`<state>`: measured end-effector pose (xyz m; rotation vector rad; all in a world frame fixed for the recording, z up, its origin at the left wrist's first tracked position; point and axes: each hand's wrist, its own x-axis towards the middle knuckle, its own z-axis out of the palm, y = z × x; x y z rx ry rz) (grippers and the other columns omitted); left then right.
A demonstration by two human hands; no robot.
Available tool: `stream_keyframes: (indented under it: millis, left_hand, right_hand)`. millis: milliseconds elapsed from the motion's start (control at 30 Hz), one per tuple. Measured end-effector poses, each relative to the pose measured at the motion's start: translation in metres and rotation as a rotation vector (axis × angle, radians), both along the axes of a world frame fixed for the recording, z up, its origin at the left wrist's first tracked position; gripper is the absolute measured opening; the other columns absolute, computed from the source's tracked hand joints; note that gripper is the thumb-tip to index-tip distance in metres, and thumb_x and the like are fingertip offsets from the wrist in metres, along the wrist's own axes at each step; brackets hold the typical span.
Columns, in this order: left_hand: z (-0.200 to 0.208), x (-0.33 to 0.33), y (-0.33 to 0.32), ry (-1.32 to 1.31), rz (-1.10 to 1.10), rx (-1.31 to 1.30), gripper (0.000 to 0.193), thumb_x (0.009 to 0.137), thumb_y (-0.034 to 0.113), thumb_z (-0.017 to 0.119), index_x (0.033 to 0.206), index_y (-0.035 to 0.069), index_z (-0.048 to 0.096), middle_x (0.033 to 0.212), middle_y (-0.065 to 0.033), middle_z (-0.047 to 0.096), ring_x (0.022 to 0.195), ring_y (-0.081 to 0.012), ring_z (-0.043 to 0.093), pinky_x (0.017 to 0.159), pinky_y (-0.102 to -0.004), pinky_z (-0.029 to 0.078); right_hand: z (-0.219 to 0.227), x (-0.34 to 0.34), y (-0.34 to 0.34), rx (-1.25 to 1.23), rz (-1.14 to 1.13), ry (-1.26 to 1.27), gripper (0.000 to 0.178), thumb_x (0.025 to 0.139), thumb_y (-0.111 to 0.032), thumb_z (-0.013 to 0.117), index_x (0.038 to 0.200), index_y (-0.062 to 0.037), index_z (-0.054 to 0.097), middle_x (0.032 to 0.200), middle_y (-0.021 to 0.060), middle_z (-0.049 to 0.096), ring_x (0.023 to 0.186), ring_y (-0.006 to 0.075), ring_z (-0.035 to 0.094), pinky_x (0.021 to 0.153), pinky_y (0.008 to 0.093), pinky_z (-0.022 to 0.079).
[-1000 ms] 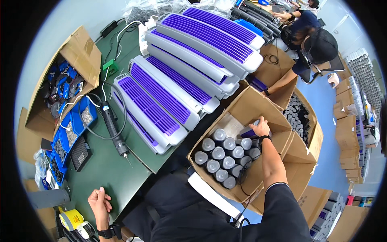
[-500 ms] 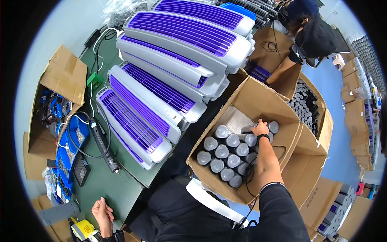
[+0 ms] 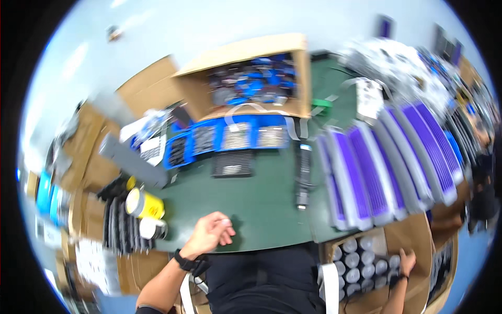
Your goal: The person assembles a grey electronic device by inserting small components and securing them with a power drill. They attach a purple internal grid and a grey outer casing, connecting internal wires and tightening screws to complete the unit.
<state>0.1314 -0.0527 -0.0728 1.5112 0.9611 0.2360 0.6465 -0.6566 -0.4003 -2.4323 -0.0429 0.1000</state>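
Observation:
Over the front edge of the green table, my left hand [image 3: 213, 233] is held with fingers loosely bent and apart, nothing in it. To the right, my right hand [image 3: 407, 261] reaches into an open cardboard box [image 3: 415, 230]. Inside stand several grey cylinders [image 3: 367, 257] with pale round tops. My right hand is beside the rightmost cylinders; its fingers are blurred, so whether it grips one is unclear. Closest to my left hand on the table are a yellow-labelled roll [image 3: 145, 204] and a white cup-like piece [image 3: 152, 228].
On the green table [image 3: 261, 209] lie a black electric screwdriver [image 3: 303, 175], blue bins [image 3: 238, 135] of small parts and a black tray [image 3: 231, 164]. A box [image 3: 188, 94] of blue parts stands behind. Grey-and-purple slatted housings [image 3: 387, 172] cover the right side.
My view has swung left, so the table now fills the middle and the cylinder box sits low on the right. My right hand remains in that box; my left hand's fingers have loosened.

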Motion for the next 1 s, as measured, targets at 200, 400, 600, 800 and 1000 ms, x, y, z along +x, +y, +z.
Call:
stream_keyframes:
  millis: [200,400,600,800,1000]
  left_hand:
    - [0.047,-0.077,-0.016,0.046,0.119,0.035,0.021,0.108,0.021,0.066,0.108,0.0,0.067,0.091,-0.007,0.075,0.073,-0.0091,0.07,0.065,-0.0251,0.057]
    - [0.125,-0.142,-0.007,0.033,0.339,0.596,0.023,0.097,0.018,0.08,0.085,0.003,0.068,0.074,0.0025,0.064,0.069,-0.0034,0.054,0.06,-0.0268,0.046]
    - [0.205,-0.132,0.107,-0.008,1.054,1.191,0.09,0.082,0.038,0.09,0.148,-0.006,0.047,0.145,-0.0286,0.054,0.134,-0.0387,0.055,0.111,-0.0471,0.046]
    - [0.161,-0.149,0.249,0.248,1.058,1.289,0.113,0.074,0.045,0.094,0.155,-0.011,0.039,0.142,-0.0359,0.06,0.13,-0.0447,0.063,0.11,-0.0473,0.05]
    - [0.152,-0.152,0.207,-0.042,0.866,1.281,0.087,0.088,0.029,0.088,0.154,-0.007,0.044,0.14,-0.023,0.063,0.124,-0.0265,0.063,0.107,-0.0355,0.049]
  right_hand:
    - [0.165,0.028,0.041,0.351,0.105,-0.244,0.02,0.107,-0.027,0.07,0.11,-0.0072,0.073,0.08,-0.0025,0.062,0.069,0.0023,0.053,0.056,0.0186,0.04]
    - [0.397,-0.134,0.231,0.639,0.534,-0.237,0.019,0.104,-0.011,0.072,0.113,0.0051,0.071,0.094,0.0117,0.075,0.082,0.0165,0.069,0.074,0.0297,0.058]
    - [0.437,-0.19,0.325,0.419,0.899,-0.4,0.015,0.097,-0.008,0.074,0.107,0.0024,0.071,0.089,0.0054,0.071,0.077,0.0126,0.068,0.069,0.0271,0.055]
    - [0.459,-0.23,0.359,0.276,1.115,-0.447,0.022,0.085,-0.006,0.085,0.103,0.0031,0.075,0.089,0.0134,0.077,0.077,0.0226,0.077,0.071,0.032,0.059]
    - [0.459,-0.169,0.325,0.07,0.828,-0.809,0.023,0.086,-0.012,0.086,0.102,-0.0008,0.074,0.095,0.0158,0.076,0.087,0.0349,0.073,0.077,0.04,0.058]
